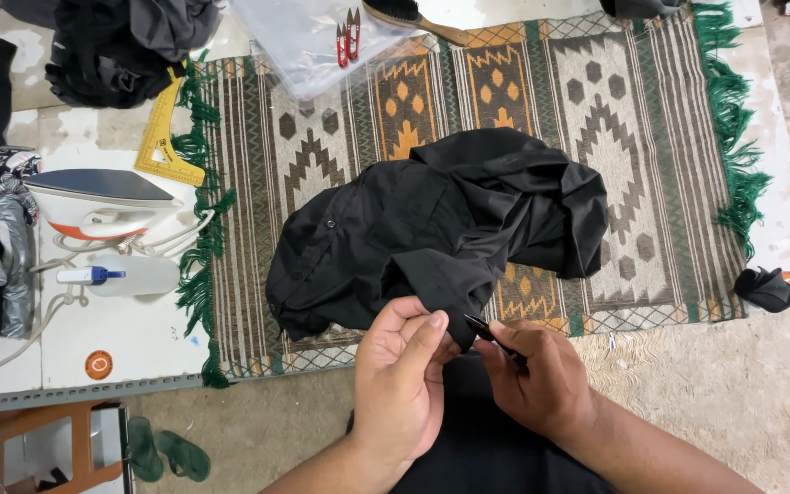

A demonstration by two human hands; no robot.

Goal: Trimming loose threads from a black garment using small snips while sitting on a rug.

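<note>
A crumpled black shirt (432,229) with small buttons lies on a patterned woven rug (614,101) with green fringe. My left hand (400,384) pinches a fold of the shirt's near edge between thumb and fingers. My right hand (541,380) is beside it, closed around a small black tool (491,337) whose tip points toward the pinched cloth. Below both hands more black fabric (477,448) hangs off the table's front edge.
On the white table at left stand a clothes iron (107,206), a spray bottle (125,274) and a yellow set square (162,137). Red thread snips (347,38) lie on a clear plastic bag, with a brush (409,18) at the back. A black cloth scrap (765,288) sits right.
</note>
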